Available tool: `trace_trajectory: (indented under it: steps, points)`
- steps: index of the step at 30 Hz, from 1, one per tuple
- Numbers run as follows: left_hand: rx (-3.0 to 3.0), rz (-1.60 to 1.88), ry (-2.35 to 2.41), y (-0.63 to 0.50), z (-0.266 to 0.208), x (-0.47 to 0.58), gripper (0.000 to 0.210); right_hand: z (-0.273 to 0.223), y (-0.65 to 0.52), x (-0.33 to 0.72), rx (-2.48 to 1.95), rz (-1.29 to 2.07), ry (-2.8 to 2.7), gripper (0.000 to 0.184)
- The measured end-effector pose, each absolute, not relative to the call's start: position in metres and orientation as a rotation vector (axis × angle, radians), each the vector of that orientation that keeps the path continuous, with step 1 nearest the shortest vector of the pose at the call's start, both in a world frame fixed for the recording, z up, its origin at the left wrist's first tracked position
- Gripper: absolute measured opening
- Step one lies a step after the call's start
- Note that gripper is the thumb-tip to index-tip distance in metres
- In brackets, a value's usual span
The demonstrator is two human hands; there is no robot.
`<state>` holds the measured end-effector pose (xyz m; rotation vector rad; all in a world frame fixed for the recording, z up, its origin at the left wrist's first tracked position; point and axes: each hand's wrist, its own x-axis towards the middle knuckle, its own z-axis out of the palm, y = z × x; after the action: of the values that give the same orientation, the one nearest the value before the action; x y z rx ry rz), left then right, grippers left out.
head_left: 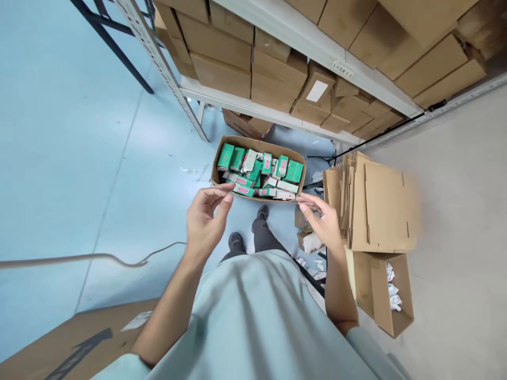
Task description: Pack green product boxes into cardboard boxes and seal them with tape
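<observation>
An open cardboard carton [259, 141] stands on the floor before my feet, filled with several small green-and-white boxes [293, 171] lying at mixed angles. My left hand [206, 217] is nearest its front left corner, fingers bent and thumb apart from them, with nothing visible between. Toward the front right corner reaches my right hand [322, 217], its fingers loosely stretched and the thumb apart, also with nothing visible in it. Both sets of fingertips overlap the carton's near edge in view; whether they touch it I cannot tell.
Beyond the carton rises a metal shelf [253, 108] loaded with brown boxes [224, 74]. Flattened cardboard sheets [390, 206] lean at the right, above an open box [380, 295] with white scraps. A hose [79, 258] crosses the left floor; a large carton [91, 338] is at lower left.
</observation>
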<state>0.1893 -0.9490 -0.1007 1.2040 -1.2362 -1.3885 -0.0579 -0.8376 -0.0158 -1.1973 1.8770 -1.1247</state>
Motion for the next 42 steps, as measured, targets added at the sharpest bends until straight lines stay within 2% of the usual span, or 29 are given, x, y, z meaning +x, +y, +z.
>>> trace_trajectory:
  steps: [5, 12, 17, 22, 27, 33, 37, 42]
  points:
    - [1.298, -1.351, -1.269, -1.0, -0.122, 0.156, 0.036, -0.053, -0.903, -0.104, -1.167, -1.057, 1.801, 0.048]
    - [1.429, -1.311, -1.211, -1.048, -0.175, 0.124, 0.026, -0.113, -0.999, -0.145, -1.218, -0.894, 1.72, 0.061]
    - [1.479, -1.548, -1.176, -1.063, -0.23, 0.099, 0.031, -0.146, -1.054, -0.157, -1.258, -0.742, 1.713, 0.066]
    - [1.557, -1.753, -1.215, -1.077, -0.306, 0.086, 0.043, -0.2, -1.084, -0.166, -1.27, -0.581, 1.708, 0.068]
    - [1.628, -1.864, -1.114, -1.09, -0.394, 0.077, 0.041, -0.267, -1.106, -0.179, -1.288, -0.377, 1.701, 0.057]
    - [1.653, -1.869, -0.964, -1.112, -0.512, 0.044, 0.019, -0.378, -1.147, -0.195, -1.385, -0.195, 1.709, 0.055]
    - [1.763, -1.848, -0.791, -1.13, -0.578, 0.019, 0.009, -0.459, -1.189, -0.198, -1.431, 0.073, 1.77, 0.049]
    - [1.824, -1.965, -0.6, -1.144, -0.645, -0.003, 0.011, -0.553, -1.242, -0.202, -1.481, 0.411, 1.833, 0.043]
